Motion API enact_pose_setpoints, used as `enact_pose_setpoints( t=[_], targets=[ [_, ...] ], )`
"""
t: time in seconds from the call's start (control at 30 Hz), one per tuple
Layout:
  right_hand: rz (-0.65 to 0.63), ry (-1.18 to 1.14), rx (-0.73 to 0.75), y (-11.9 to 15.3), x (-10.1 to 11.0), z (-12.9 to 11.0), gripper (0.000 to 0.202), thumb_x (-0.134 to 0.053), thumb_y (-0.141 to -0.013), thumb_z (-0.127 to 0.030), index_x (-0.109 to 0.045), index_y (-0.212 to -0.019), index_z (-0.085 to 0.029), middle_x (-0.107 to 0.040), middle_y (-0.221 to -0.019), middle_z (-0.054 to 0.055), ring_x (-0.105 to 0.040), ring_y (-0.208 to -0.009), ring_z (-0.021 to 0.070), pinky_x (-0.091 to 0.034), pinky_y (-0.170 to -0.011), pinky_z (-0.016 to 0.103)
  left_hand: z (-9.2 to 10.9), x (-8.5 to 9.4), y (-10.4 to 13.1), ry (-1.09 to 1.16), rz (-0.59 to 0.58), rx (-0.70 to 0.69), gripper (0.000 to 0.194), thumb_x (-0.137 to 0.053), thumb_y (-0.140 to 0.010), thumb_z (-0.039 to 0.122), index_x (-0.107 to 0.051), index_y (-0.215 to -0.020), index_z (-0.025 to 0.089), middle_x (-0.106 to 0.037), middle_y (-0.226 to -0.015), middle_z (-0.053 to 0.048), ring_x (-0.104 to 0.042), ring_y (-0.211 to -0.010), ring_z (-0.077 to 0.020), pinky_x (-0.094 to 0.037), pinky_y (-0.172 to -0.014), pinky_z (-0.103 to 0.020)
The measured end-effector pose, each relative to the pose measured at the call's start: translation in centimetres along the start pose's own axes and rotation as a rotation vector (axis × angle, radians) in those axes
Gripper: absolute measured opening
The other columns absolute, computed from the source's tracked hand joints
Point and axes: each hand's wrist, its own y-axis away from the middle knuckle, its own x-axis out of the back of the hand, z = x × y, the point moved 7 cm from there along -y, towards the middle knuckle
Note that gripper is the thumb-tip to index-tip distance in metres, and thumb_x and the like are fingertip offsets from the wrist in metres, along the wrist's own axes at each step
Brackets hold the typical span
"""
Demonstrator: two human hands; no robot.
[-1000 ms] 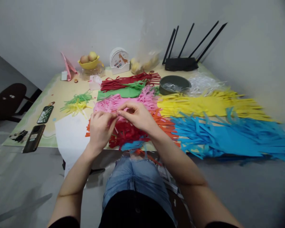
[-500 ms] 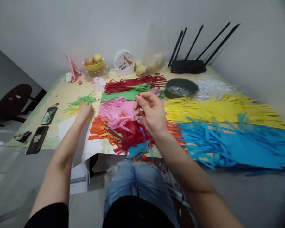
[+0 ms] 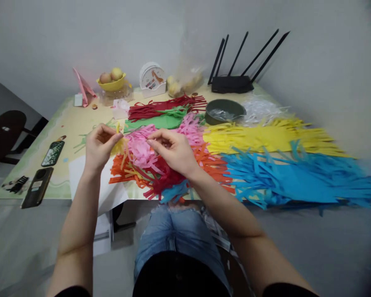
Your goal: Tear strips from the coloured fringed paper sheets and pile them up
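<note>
My left hand (image 3: 99,146) is raised over the left part of the table, thumb and fingertips pinched on a small bunch of yellow strips (image 3: 120,145). My right hand (image 3: 174,150) faces it from the right above the pink fringed strips (image 3: 139,144), its thumb and forefinger closed on a thin dark strand whose kind is too small to tell. A gap separates the two hands. Below them lie orange fringe (image 3: 119,167), red strips (image 3: 168,175) and blue strips (image 3: 174,192). Faint green strips (image 3: 80,142) are partly hidden behind my left hand.
Yellow fringed sheets (image 3: 259,138) and blue fringed sheets (image 3: 299,177) cover the right side. Behind stand a dark round bowl (image 3: 225,110), a black router (image 3: 231,84) and a yellow fruit bowl (image 3: 111,85). Two phones (image 3: 37,187) and white paper (image 3: 106,192) lie left.
My left hand has lifted from the green and yellow strips, bringing up a yellow bunch. My right hand has come down and left towards it, still pinching the thin strand. The view has shifted slightly.
</note>
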Motion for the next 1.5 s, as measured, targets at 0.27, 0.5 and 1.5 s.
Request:
enact_pose_setpoints(
  t=[0.27, 0.5, 1.5],
  targets=[
    [-0.036, 0.151, -0.006, 1.4, -0.4, -1.6, 0.022, -0.063, -0.091, -0.035, -0.071, -0.090, -0.015, -0.067, -0.070, 0.000, -0.052, -0.055, 0.0085, -0.036, -0.055, 0.022, 5.0, -4.4, 4.3, 0.191, -0.067, 0.047, 0.028, -0.087, -0.070, 0.034, -0.076, -0.090, 0.018, -0.077, -0.089, -0.005, -0.073, -0.082, -0.0175, -0.060, -0.080, -0.028],
    [-0.015, 0.162, -0.018, 1.7, 0.3, -2.0, 0.020, -0.064, -0.089, -0.033, -0.071, -0.088, -0.014, -0.066, -0.067, -0.001, -0.052, -0.056, 0.0085, -0.035, -0.056, 0.022, 5.5, -4.7, 4.8, 0.170, -0.050, 0.024, 0.025, -0.087, -0.072, 0.032, -0.077, -0.090, 0.018, -0.078, -0.089, -0.005, -0.073, -0.080, -0.0166, -0.060, -0.078, -0.027],
    [-0.127, -0.084, -0.228, 1.0, 0.1, 0.0, 0.029, -0.064, -0.087, -0.039, -0.063, -0.104, -0.015, -0.060, -0.055, -0.006, -0.050, -0.043, 0.0076, -0.039, -0.048, 0.019, 7.4, -5.8, 6.1, -0.415, -0.069, -0.315, 0.007, -0.070, -0.088, 0.028, -0.069, -0.089, 0.021, -0.073, -0.085, -0.002, -0.067, -0.077, -0.0155, -0.050, -0.074, -0.027]
  ],
)
